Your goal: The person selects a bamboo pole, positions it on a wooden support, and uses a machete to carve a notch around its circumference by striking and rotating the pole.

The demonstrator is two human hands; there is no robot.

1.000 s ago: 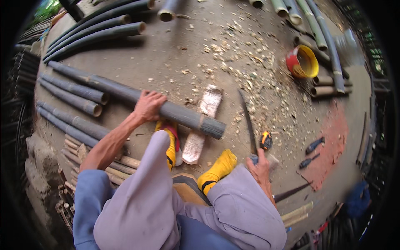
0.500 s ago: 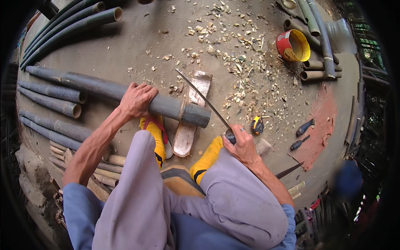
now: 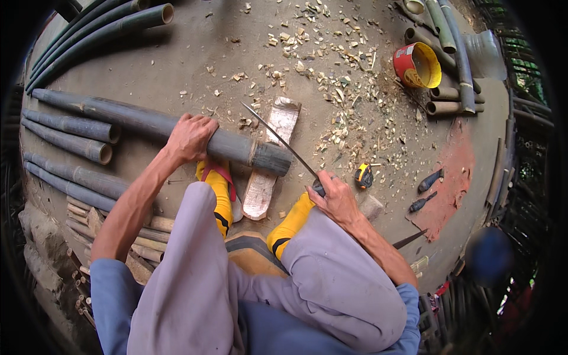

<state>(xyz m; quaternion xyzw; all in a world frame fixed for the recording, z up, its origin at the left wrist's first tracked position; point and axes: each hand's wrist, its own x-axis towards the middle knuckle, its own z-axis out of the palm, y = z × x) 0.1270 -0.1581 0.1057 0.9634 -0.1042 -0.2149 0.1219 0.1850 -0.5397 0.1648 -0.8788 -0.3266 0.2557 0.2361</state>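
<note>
My left hand [image 3: 192,137] is wrapped over a thick dark bamboo pole [image 3: 228,146], its fingers closed on the top. The pole's cut end lies across a pale, chipped wooden block [image 3: 258,195], just to the right of a node ring. In my right hand [image 3: 337,201] is a long, narrow-bladed knife [image 3: 278,135], held by its dark handle. Its blade points up and left, passing above the block near the pole's end. Blade and pole appear apart, though the gap is hard to judge.
Bamboo poles [image 3: 71,144] lie at the left, with more at the far left. Wood chips [image 3: 340,112] cover the floor ahead. To the right are a tape measure [image 3: 363,176], two dark-handled tools [image 3: 431,180] on reddish ground, and a red-and-yellow bucket [image 3: 416,65].
The bamboo pole has shifted slightly left across the block with my left hand. My right hand and the knife have also moved a little left.
</note>
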